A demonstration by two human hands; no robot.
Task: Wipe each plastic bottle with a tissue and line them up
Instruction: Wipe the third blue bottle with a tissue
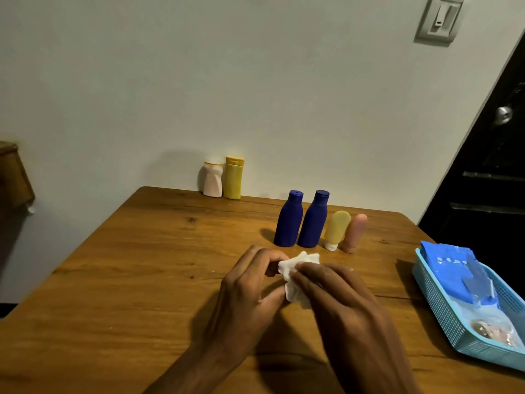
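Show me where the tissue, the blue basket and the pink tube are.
tissue (295, 275): head view, crumpled middle between the hands.
blue basket (443, 311): head view, left mesh wall.
pink tube (355, 233): head view, middle of its body.

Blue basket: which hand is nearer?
Right. The right hand holds the tissue mid-table, on the side toward the blue basket; the left hand is beyond it, farther left.

Both hands (292, 291) around crumpled tissue (295, 280)
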